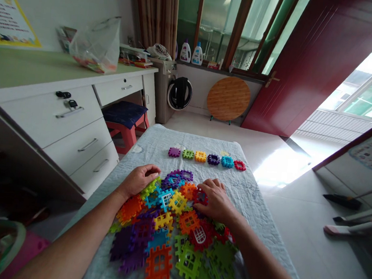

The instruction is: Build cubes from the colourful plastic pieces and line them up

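Observation:
A heap of colourful interlocking plastic building blocks, square with notched edges, lies on the cloth-covered table (146, 147). My left hand (138, 179) rests at the heap's left edge, beside a lime-green block (150, 188); its fingers are loosely curved, the thumb apart from them, with nothing visible between. My right hand (215, 198) reaches over the heap's right side, thumb and fingers around a red block (202, 196) that it partly hides. Between the hands are an orange block (188, 191), a yellow block (178, 202) and a light-blue block (166, 199).
Beyond the heap, a row of several blocks runs from a purple block (174, 152) to a red frame-like block (239, 165). A desk with drawers (88, 144) and a red stool (126, 130) stand left. A round wooden tabletop (228, 98) leans against the far wall.

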Action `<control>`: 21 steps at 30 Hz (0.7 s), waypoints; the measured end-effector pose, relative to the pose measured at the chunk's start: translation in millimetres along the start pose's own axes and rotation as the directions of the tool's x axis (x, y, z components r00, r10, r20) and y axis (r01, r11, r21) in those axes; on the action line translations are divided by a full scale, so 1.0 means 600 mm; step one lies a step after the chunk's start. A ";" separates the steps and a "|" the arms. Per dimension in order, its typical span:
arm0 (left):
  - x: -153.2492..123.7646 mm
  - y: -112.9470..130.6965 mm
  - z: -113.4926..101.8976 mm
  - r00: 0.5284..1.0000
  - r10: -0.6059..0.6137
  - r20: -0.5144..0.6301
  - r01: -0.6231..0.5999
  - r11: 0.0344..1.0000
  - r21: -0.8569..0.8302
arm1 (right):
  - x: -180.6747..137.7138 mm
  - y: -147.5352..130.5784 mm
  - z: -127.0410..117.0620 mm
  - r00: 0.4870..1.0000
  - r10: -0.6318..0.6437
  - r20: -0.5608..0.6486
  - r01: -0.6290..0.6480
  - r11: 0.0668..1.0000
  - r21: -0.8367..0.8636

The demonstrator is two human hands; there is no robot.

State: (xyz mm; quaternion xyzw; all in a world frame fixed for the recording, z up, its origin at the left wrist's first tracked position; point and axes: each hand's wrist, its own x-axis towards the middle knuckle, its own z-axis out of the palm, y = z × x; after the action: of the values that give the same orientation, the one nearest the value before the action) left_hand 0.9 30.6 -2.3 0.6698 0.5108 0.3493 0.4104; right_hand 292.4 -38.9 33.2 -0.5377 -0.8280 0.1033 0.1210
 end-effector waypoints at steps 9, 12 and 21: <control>-0.001 0.001 0.000 1.000 0.000 -0.002 0.000 1.000 0.001 | 0.007 0.061 -0.027 0.941 0.160 -0.298 -0.110 0.978 0.179; -0.001 0.003 0.000 1.000 -0.015 -0.018 0.015 1.000 -0.005 | 0.005 0.095 -0.034 0.911 0.237 -0.338 -0.167 0.961 0.223; 0.000 0.001 0.000 1.000 0.012 -0.012 -0.012 1.000 0.011 | 0.004 0.099 -0.007 0.983 0.171 -0.063 -0.168 0.985 0.049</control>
State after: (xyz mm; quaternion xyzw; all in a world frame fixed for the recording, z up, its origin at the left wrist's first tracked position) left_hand 1.4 30.7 -1.9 0.6730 0.5111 0.3528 0.4016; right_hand 344.1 -12.8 19.3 -0.6067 -0.7722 0.1132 0.1510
